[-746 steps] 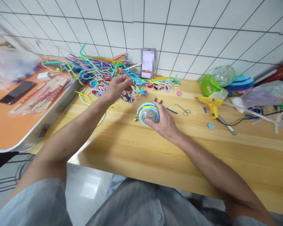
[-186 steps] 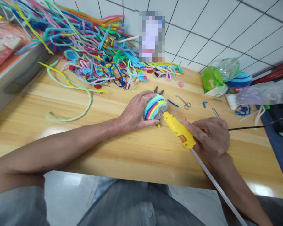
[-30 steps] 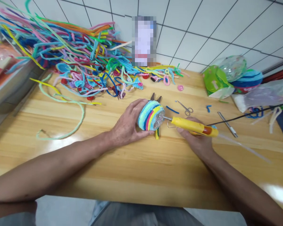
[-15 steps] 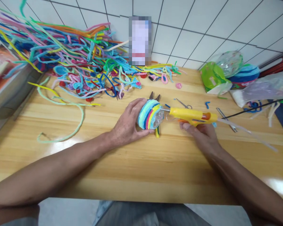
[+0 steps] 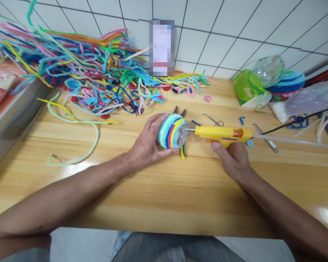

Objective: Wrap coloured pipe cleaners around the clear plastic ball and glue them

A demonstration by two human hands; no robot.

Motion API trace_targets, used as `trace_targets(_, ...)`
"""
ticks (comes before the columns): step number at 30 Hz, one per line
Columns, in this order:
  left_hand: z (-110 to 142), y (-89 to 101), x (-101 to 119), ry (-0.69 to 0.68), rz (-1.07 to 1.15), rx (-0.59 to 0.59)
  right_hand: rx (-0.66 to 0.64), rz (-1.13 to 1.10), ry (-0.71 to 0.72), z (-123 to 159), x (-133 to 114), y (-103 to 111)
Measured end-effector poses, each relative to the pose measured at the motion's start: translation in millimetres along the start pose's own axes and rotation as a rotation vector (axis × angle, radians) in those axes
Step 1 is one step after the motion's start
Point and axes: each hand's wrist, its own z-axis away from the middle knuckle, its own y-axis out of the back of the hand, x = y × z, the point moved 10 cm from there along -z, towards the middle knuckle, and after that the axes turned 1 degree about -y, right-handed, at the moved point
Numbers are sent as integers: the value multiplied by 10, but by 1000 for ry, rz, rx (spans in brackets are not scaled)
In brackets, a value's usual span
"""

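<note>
A round ball (image 5: 166,131) wrapped in bands of light blue, dark blue, pink and yellow pipe cleaner sits in my left hand (image 5: 149,140), whose fingers curl round its left side. The ball's right end is uncovered and looks clear and shiny. My right hand (image 5: 233,158) is closed on the handle of a yellow hot glue gun (image 5: 221,133), with the thumb on its near side. The gun's metal nozzle points left, at the ball's bare end; whether it touches I cannot tell. A clear glue stick (image 5: 292,140) juts from the back of the gun.
A big heap of coloured pipe cleaners (image 5: 79,62) lies at the back left. Dark plier jaws (image 5: 179,111) show behind the ball, with small scissors (image 5: 214,120) farther right. A phone (image 5: 161,47) leans on the tiled wall. A green packet (image 5: 248,89) stands back right, near a pen-like tool (image 5: 265,137).
The glue gun's nozzle has shifted slightly from the ball's upper edge to its bare end. The glue stick now points straighter right. My left hand keeps its hold on the ball.
</note>
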Motion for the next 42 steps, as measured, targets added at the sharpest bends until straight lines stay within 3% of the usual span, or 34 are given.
trace_targets(4,0,4,4,-3,8,18,-15,4,-28,-42,94,15)
trace_targets(10,-11,-21,4,-5,35,22,108,-90,-58,-252,78,101)
trace_targets(15,-30,-56,-26,-3,55,27,107,-208,-97,-480,18,-46)
trace_targets(20,-66,-72,-91,40,26,102,171,-398,-98,-601,147,-131)
trace_targets(26,-81,-69,-144,69,22,135,51,-220,-157,-598,347,-245)
trace_targets(34,-237,-103,-229,61,-12,135,128,-237,-223,-570,576,-197)
trace_targets(42,-262,-115,-306,62,13,125,150,-119,-192,-552,699,-164)
